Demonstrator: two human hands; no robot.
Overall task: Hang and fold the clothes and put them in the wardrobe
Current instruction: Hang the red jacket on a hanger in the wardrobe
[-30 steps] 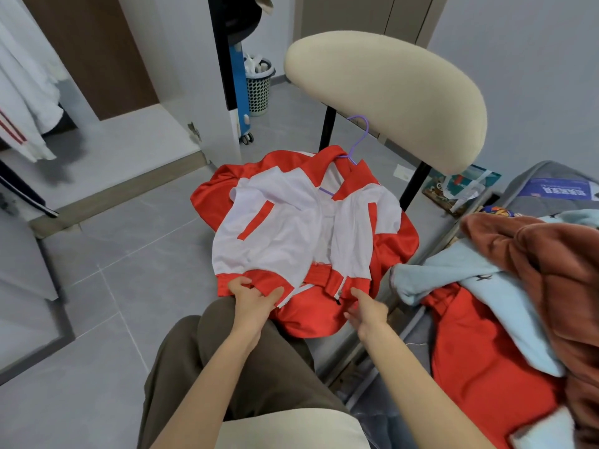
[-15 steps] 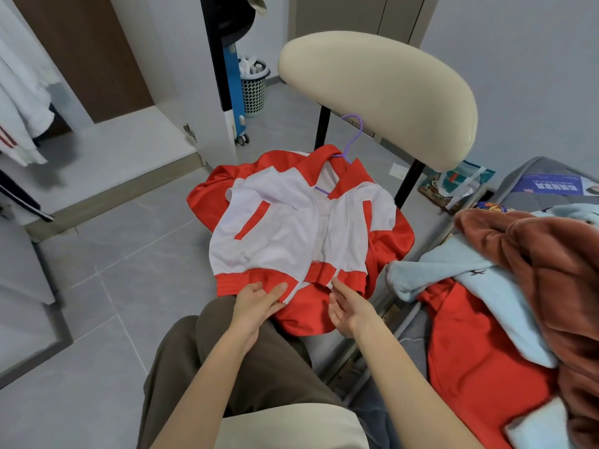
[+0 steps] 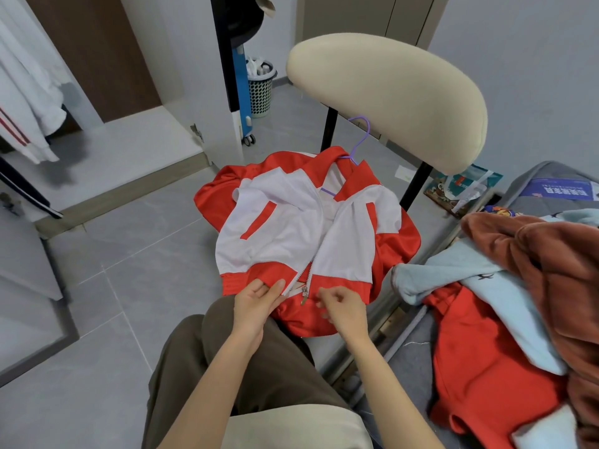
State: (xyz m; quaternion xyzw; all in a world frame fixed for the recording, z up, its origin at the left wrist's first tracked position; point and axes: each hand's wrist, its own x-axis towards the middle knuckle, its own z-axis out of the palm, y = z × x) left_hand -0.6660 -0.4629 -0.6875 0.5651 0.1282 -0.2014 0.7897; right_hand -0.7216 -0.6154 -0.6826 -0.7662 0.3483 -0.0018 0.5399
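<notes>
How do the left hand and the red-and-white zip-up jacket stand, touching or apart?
Touching. The head view shows the left hand pinching the red hem of the red-and-white zip-up jacket beside the bottom of its zip, with no gap.

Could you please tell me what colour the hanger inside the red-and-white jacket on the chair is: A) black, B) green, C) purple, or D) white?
C: the hook of the hanger sticking out of the collar of the jacket is purple.
</notes>
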